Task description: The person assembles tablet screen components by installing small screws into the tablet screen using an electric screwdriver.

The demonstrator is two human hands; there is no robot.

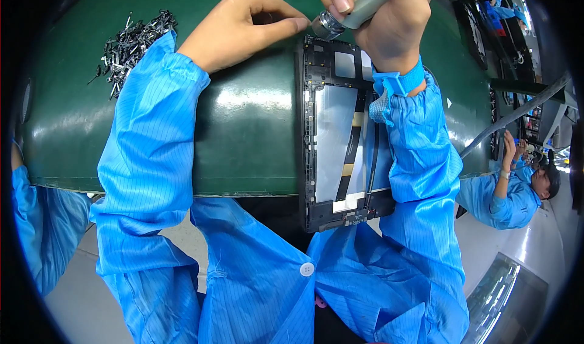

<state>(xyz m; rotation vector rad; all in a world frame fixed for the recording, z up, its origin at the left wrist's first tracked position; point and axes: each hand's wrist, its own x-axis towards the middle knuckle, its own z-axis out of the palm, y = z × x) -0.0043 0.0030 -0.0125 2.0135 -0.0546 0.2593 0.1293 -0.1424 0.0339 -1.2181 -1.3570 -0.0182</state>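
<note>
An opened tablet housing (309, 161), black-framed with silver panels and a flat ribbon cable inside, lies in front of me, its near end overhanging the bench edge. My right hand (395, 27) grips a white hand tool (368, 2) with a round metal tip. That tip rests at or just above the housing's far left corner. Beside it, my left hand (243, 27) has thumb and forefinger pinched together at the same corner. Whatever lies between those fingers is too small or hidden to make out. A blue wrist strap (406, 82) circles my right wrist.
A heap of small black and silver parts (137, 49) lies beyond my left forearm on the green bench top (249, 143). A grey cable or tube (517, 119) slants at the right. People in blue workwear sit at the far left and right (514, 192).
</note>
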